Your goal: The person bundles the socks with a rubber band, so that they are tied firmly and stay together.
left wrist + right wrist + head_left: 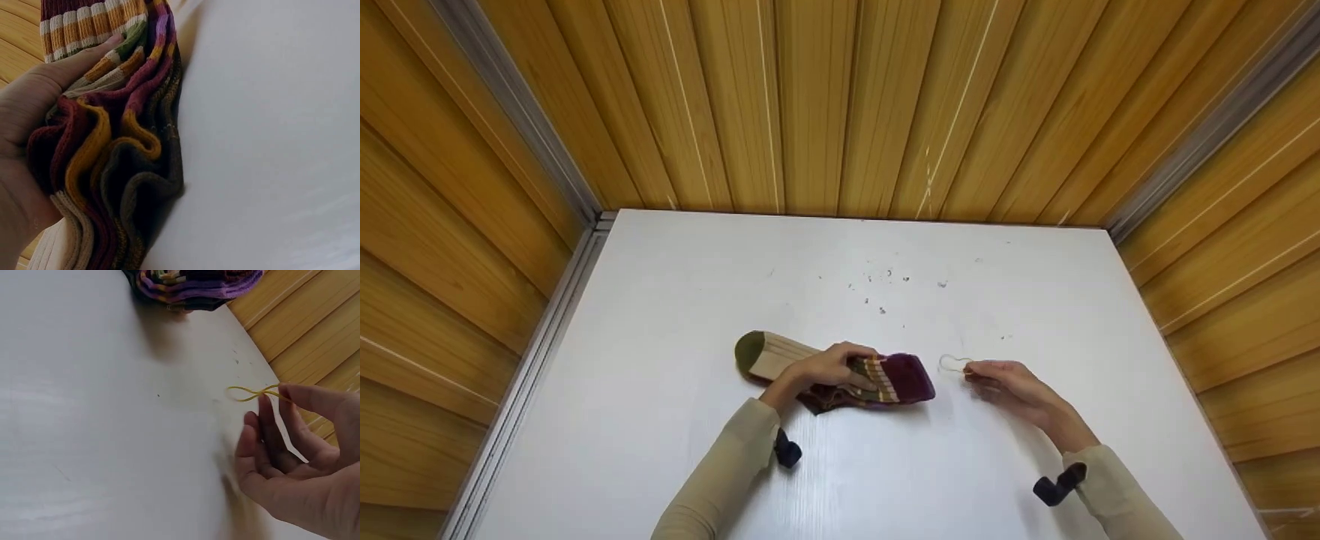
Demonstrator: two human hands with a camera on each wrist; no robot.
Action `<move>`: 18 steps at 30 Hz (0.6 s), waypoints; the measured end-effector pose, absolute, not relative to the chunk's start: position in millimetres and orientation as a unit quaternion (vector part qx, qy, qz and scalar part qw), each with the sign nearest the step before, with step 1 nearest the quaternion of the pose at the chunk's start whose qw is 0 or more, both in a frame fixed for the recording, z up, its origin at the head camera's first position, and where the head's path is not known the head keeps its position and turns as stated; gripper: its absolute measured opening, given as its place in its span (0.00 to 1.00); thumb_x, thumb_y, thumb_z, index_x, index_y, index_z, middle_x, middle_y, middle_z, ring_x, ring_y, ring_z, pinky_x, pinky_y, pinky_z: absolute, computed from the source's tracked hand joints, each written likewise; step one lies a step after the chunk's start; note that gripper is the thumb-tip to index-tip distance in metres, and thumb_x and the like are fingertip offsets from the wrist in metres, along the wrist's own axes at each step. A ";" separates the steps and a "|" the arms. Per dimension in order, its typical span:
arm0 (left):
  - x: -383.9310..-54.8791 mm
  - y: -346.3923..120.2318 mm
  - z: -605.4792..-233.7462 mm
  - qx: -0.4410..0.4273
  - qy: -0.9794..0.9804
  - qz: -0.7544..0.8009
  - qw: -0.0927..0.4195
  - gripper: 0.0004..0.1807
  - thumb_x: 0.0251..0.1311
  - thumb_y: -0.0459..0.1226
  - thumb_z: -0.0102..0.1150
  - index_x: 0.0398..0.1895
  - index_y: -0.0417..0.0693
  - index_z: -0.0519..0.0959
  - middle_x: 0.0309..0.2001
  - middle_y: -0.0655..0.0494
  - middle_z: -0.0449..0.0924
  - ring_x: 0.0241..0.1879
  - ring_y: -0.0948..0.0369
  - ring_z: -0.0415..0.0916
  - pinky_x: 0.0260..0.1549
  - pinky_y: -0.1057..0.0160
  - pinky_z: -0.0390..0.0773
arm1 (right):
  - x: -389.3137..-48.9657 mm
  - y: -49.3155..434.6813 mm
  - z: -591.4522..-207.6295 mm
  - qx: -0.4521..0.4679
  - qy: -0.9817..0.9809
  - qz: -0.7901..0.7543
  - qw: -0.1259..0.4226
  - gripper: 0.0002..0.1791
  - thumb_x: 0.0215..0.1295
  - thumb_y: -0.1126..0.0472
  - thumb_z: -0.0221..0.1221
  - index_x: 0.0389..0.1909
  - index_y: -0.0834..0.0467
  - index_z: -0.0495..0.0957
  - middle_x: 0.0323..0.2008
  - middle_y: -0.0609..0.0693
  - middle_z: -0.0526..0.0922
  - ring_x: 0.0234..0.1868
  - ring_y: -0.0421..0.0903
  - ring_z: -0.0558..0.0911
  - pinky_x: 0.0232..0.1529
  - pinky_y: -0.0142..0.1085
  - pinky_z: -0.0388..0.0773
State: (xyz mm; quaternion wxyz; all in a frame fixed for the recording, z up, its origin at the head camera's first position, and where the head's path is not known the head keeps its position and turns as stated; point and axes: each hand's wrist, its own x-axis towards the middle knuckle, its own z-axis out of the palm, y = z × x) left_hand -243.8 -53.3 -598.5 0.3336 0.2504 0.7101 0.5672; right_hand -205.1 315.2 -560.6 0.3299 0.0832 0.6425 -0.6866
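Observation:
My left hand (829, 367) grips a stack of several striped knit socks (913, 377) around its middle. The thumb lies over the top sock, which has a maroon cuff, orange and cream bands, a cream foot and an olive toe (749, 352). In the left wrist view the bunched layers of the socks (107, 152) show maroon, mustard, grey and purple edges. To the right of the cuffs, my right hand (1009, 386) pinches a thin yellow rubber band (244, 394) between thumb and fingers. The band is twisted into a loop and stands apart from the socks.
A white table (660, 300) lies under both hands, with small dark marks (883, 310) on its far half. Wood-look panel walls (810, 105) rise behind and at both sides. A dark wrist camera (1059, 486) is strapped at each sleeve.

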 end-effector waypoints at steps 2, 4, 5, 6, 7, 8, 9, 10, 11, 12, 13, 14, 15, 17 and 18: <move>-243.3 -52.9 -598.3 0.250 0.708 0.570 0.334 0.23 0.57 0.30 0.71 0.58 0.45 0.82 0.52 0.45 0.84 0.47 0.63 0.79 0.53 0.63 0.79 | -204.7 312.6 -561.4 0.104 0.614 -0.723 0.299 0.12 0.76 0.62 0.56 0.41 0.51 0.89 0.42 0.41 0.89 0.46 0.36 0.84 0.47 0.28 0.78; -243.1 -53.7 -597.8 0.249 0.707 0.571 0.333 0.23 0.57 0.30 0.71 0.58 0.44 0.82 0.52 0.44 0.84 0.47 0.62 0.79 0.53 0.62 0.79 | -205.1 308.6 -561.8 0.121 0.589 -0.750 0.274 0.14 0.77 0.62 0.54 0.39 0.52 0.89 0.39 0.41 0.88 0.42 0.37 0.82 0.44 0.28 0.76; -243.0 -54.4 -597.4 0.248 0.707 0.572 0.333 0.23 0.57 0.29 0.71 0.58 0.44 0.82 0.52 0.44 0.84 0.47 0.62 0.79 0.53 0.62 0.79 | -205.4 306.5 -562.0 0.128 0.577 -0.762 0.266 0.14 0.77 0.62 0.54 0.38 0.52 0.89 0.38 0.41 0.87 0.40 0.37 0.81 0.42 0.29 0.74; -242.9 -54.9 -596.8 0.247 0.709 0.571 0.332 0.23 0.57 0.29 0.71 0.58 0.44 0.82 0.52 0.44 0.84 0.47 0.62 0.79 0.53 0.62 0.79 | -205.7 304.7 -561.8 0.132 0.564 -0.772 0.261 0.14 0.78 0.62 0.53 0.38 0.53 0.88 0.37 0.42 0.86 0.39 0.37 0.80 0.41 0.29 0.73; -242.9 -55.3 -596.7 0.247 0.710 0.570 0.332 0.23 0.57 0.30 0.71 0.58 0.44 0.82 0.52 0.44 0.85 0.47 0.62 0.79 0.53 0.62 0.79 | -205.9 303.4 -561.7 0.134 0.551 -0.781 0.260 0.15 0.79 0.61 0.52 0.39 0.53 0.87 0.36 0.42 0.86 0.37 0.38 0.78 0.39 0.29 0.71; -242.8 -55.7 -596.3 0.245 0.713 0.567 0.332 0.23 0.57 0.30 0.71 0.58 0.45 0.82 0.52 0.44 0.85 0.47 0.62 0.79 0.53 0.62 0.79 | -205.9 302.2 -561.4 0.133 0.542 -0.788 0.260 0.15 0.79 0.61 0.51 0.40 0.54 0.87 0.35 0.42 0.85 0.35 0.37 0.77 0.37 0.29 0.70; -242.7 -55.9 -596.2 0.244 0.715 0.565 0.332 0.24 0.57 0.30 0.71 0.58 0.45 0.82 0.52 0.45 0.85 0.47 0.63 0.79 0.53 0.62 0.79 | -205.9 301.9 -561.3 0.127 0.535 -0.792 0.265 0.15 0.80 0.60 0.49 0.41 0.53 0.86 0.35 0.42 0.85 0.34 0.37 0.75 0.36 0.28 0.70; -242.7 -55.8 -596.3 0.244 0.716 0.564 0.332 0.24 0.57 0.31 0.71 0.58 0.46 0.82 0.52 0.46 0.85 0.47 0.63 0.79 0.53 0.62 0.79 | -205.9 302.0 -561.3 0.121 0.529 -0.796 0.270 0.16 0.81 0.59 0.48 0.43 0.53 0.85 0.35 0.42 0.85 0.33 0.37 0.75 0.36 0.28 0.69; -242.7 -55.3 -596.5 0.246 0.715 0.564 0.332 0.23 0.57 0.31 0.71 0.58 0.46 0.82 0.52 0.45 0.85 0.47 0.63 0.79 0.53 0.62 0.79 | -205.5 302.2 -561.0 0.112 0.523 -0.799 0.275 0.16 0.82 0.58 0.47 0.46 0.52 0.85 0.35 0.43 0.85 0.32 0.37 0.74 0.35 0.28 0.69; -242.7 -54.8 -596.4 0.249 0.715 0.563 0.331 0.23 0.57 0.31 0.72 0.58 0.46 0.82 0.52 0.45 0.85 0.47 0.63 0.79 0.54 0.62 0.78 | -205.2 302.8 -561.0 0.101 0.517 -0.802 0.282 0.17 0.82 0.58 0.45 0.48 0.52 0.84 0.36 0.43 0.86 0.32 0.36 0.74 0.35 0.28 0.69; -242.9 -54.3 -597.0 0.250 0.714 0.564 0.330 0.23 0.57 0.31 0.71 0.58 0.46 0.82 0.52 0.45 0.85 0.47 0.63 0.79 0.54 0.62 0.78 | -205.1 303.6 -561.4 0.089 0.512 -0.803 0.291 0.17 0.83 0.58 0.44 0.51 0.51 0.83 0.37 0.43 0.86 0.32 0.36 0.75 0.36 0.28 0.70; -243.0 -53.8 -597.2 0.252 0.713 0.565 0.330 0.23 0.57 0.31 0.71 0.58 0.46 0.82 0.52 0.44 0.85 0.47 0.63 0.79 0.54 0.62 0.78 | -204.9 304.2 -561.6 0.076 0.509 -0.804 0.298 0.18 0.84 0.57 0.42 0.54 0.51 0.82 0.38 0.43 0.87 0.33 0.36 0.75 0.36 0.27 0.70; -243.2 -53.5 -597.7 0.253 0.712 0.567 0.329 0.23 0.57 0.30 0.71 0.58 0.46 0.82 0.52 0.44 0.85 0.47 0.63 0.79 0.54 0.62 0.78 | -204.5 304.7 -562.0 0.066 0.506 -0.804 0.304 0.18 0.84 0.57 0.41 0.56 0.49 0.81 0.38 0.44 0.87 0.33 0.36 0.75 0.37 0.27 0.70; -243.5 -53.0 -598.4 0.253 0.710 0.568 0.330 0.23 0.57 0.30 0.71 0.57 0.46 0.82 0.52 0.44 0.85 0.47 0.63 0.79 0.54 0.62 0.78 | -203.5 305.0 -562.8 0.049 0.511 -0.800 0.310 0.18 0.85 0.57 0.40 0.59 0.47 0.79 0.39 0.44 0.87 0.33 0.36 0.74 0.37 0.27 0.71; -243.8 -53.0 -598.3 0.250 0.711 0.567 0.332 0.23 0.57 0.30 0.71 0.58 0.46 0.82 0.52 0.45 0.85 0.47 0.63 0.79 0.54 0.62 0.78 | -202.9 304.9 -563.3 0.043 0.522 -0.794 0.309 0.18 0.85 0.57 0.40 0.60 0.45 0.78 0.38 0.43 0.87 0.32 0.35 0.74 0.37 0.27 0.71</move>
